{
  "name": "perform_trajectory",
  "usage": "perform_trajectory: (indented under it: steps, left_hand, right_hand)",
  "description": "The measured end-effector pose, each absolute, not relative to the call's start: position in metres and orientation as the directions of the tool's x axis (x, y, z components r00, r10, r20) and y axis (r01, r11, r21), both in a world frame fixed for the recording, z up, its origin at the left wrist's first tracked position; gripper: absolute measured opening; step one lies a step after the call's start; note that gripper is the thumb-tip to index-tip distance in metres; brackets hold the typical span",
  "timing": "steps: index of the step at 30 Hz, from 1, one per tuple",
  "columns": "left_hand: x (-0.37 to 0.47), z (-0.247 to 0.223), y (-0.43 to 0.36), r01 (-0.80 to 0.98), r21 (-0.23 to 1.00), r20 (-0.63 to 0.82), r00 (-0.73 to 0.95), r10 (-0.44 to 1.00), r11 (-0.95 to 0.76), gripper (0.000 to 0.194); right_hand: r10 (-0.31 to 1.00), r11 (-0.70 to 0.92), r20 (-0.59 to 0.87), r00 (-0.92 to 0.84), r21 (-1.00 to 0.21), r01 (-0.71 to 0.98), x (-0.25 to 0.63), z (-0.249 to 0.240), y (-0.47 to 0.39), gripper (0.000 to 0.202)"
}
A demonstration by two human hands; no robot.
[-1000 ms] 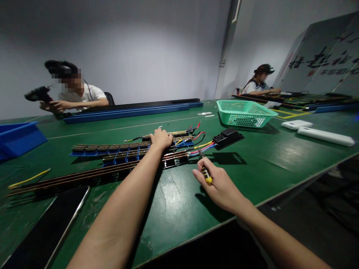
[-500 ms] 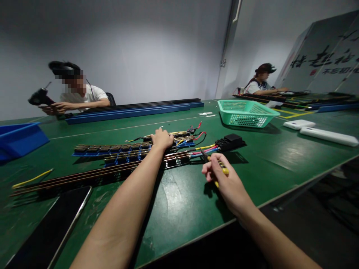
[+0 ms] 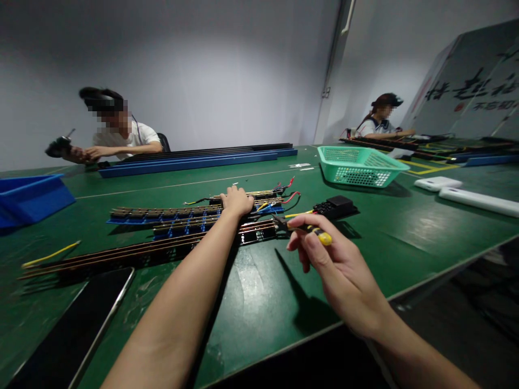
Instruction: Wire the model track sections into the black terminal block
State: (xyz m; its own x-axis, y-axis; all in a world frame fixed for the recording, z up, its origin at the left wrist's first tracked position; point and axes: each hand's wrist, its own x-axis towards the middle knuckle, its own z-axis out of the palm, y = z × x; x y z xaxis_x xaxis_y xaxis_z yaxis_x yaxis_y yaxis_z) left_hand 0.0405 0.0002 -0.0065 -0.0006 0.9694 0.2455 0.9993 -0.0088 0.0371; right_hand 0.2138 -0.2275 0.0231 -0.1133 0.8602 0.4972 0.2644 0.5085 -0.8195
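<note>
My left hand (image 3: pixel 238 202) rests on the blue-and-black strips with brass-coloured rods (image 3: pixel 141 214), fingers curled over their right part. My right hand (image 3: pixel 324 246) is closed around pliers (image 3: pixel 312 231) with yellow-and-black handles. The pliers' dark jaws are at the right end of the nearest long black strip (image 3: pixel 257 233), close to its wires; whether they touch a wire cannot be made out. A black connector block (image 3: pixel 336 206) lies beyond my right hand, with a yellow wire running from it. Red wires (image 3: pixel 292 195) curl up behind the pliers.
A green basket (image 3: pixel 360 175) and white boxes (image 3: pixel 478 200) are at the right. On the left are a blue bin (image 3: pixel 34 200), a yellow wire (image 3: pixel 52 255) and a dark phone-like slab (image 3: pixel 77 329). Blue rails (image 3: pixel 198 161) lie at the back. Two people sit beyond.
My right hand has raised the pliers and turned them, bringing the jaws left to the strip's end. My left hand stays on the strips. The person at the left has lowered a power tool slightly.
</note>
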Motion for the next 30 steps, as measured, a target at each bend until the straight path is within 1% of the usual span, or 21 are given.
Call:
perform_trajectory:
  steps: [3, 5, 8, 10, 12, 14, 15, 17, 18, 19, 20, 21, 22, 23, 24, 25, 26, 28, 30]
  left_hand:
    - [0.041, -0.006, -0.001, 1.0, 0.028, 0.24, -0.005, 0.971, -0.002, 0.053]
    - [0.042, -0.003, -0.004, 1.0, 0.03, 0.235, -0.004, 0.972, -0.003, 0.053]
    - [0.044, 0.001, -0.009, 0.999, 0.035, 0.219, -0.009, 0.976, 0.001, 0.051]
    - [0.044, 0.004, -0.011, 0.999, 0.036, 0.207, -0.013, 0.978, 0.006, 0.048]
    - [0.044, 0.005, -0.012, 0.999, 0.038, 0.197, -0.017, 0.98, 0.01, 0.046]
    - [0.044, 0.004, -0.01, 0.999, 0.044, 0.198, -0.02, 0.98, 0.011, 0.046]
    - [0.044, 0.002, -0.008, 0.999, 0.045, 0.204, -0.019, 0.979, 0.01, 0.046]
    - [0.043, 0.0, -0.005, 0.999, 0.045, 0.218, -0.015, 0.976, 0.005, 0.048]
    - [0.043, -0.001, -0.004, 0.999, 0.045, 0.224, -0.013, 0.975, 0.003, 0.049]
    - [0.043, -0.002, -0.004, 0.999, 0.046, 0.227, -0.012, 0.974, 0.002, 0.049]
    - [0.043, -0.002, -0.004, 0.999, 0.048, 0.228, -0.013, 0.974, 0.002, 0.05]
    - [0.043, -0.002, -0.004, 0.999, 0.05, 0.224, -0.014, 0.974, 0.002, 0.05]
    - [0.043, -0.001, -0.005, 0.999, 0.053, 0.22, -0.013, 0.975, 0.002, 0.05]
    - [0.043, -0.001, -0.005, 0.999, 0.054, 0.215, -0.013, 0.977, 0.001, 0.05]
    - [0.043, 0.0, -0.006, 0.998, 0.055, 0.21, -0.012, 0.978, 0.001, 0.051]
    - [0.043, 0.0, -0.007, 0.999, 0.054, 0.209, -0.01, 0.978, -0.001, 0.051]
    - [0.043, 0.0, -0.007, 0.999, 0.052, 0.213, -0.009, 0.977, -0.002, 0.052]
    - [0.044, -0.001, -0.006, 0.999, 0.043, 0.229, -0.005, 0.973, -0.005, 0.053]
    - [0.044, -0.002, -0.005, 0.999, 0.037, 0.237, -0.007, 0.972, -0.002, 0.053]
  right_hand:
    - [0.86, 0.507, 0.488, -0.146, -0.851, 0.14, 0.21, 0.036, -0.196, 0.037]
    - [0.873, 0.466, 0.445, -0.197, -0.882, 0.074, 0.204, 0.04, -0.168, 0.041]
    - [0.889, 0.394, 0.344, -0.303, -0.912, 0.119, 0.195, 0.041, -0.129, 0.045]
    - [0.87, 0.44, 0.364, -0.333, -0.878, 0.19, 0.19, 0.039, -0.115, 0.046]
    - [0.816, 0.564, 0.458, -0.353, -0.766, 0.309, 0.186, 0.035, -0.114, 0.044]
    - [0.731, 0.682, 0.512, -0.452, -0.578, 0.448, 0.183, 0.028, -0.121, 0.037]
    - [0.687, 0.727, 0.491, -0.535, -0.464, 0.507, 0.182, 0.024, -0.126, 0.032]
    - [0.624, 0.78, 0.379, -0.684, -0.249, 0.574, 0.178, 0.015, -0.137, 0.027]
    - [0.612, 0.788, 0.33, -0.718, -0.181, 0.589, 0.176, 0.01, -0.141, 0.027]
    - [0.619, 0.782, 0.317, -0.719, -0.165, 0.601, 0.174, 0.007, -0.143, 0.028]
    - [0.641, 0.765, 0.345, -0.686, -0.21, 0.609, 0.173, 0.006, -0.145, 0.028]
    - [0.674, 0.737, 0.402, -0.62, -0.308, 0.602, 0.171, 0.006, -0.144, 0.028]
    - [0.714, 0.7, 0.464, -0.524, -0.437, 0.566, 0.171, 0.008, -0.143, 0.027]
    - [0.757, 0.654, 0.51, -0.41, -0.574, 0.493, 0.172, 0.013, -0.14, 0.026]
    - [0.802, 0.598, 0.518, -0.297, -0.7, 0.391, 0.174, 0.02, -0.137, 0.025]
    - [0.848, 0.53, 0.488, -0.208, -0.802, 0.277, 0.177, 0.029, -0.134, 0.024]
    - [0.888, 0.457, 0.435, -0.15, -0.874, 0.165, 0.181, 0.039, -0.131, 0.025]
    - [0.938, 0.328, 0.323, -0.128, -0.945, 0.018, 0.192, 0.061, -0.124, 0.028]
    - [0.949, 0.302, 0.301, -0.093, -0.953, -0.01, 0.204, 0.078, -0.117, 0.027]
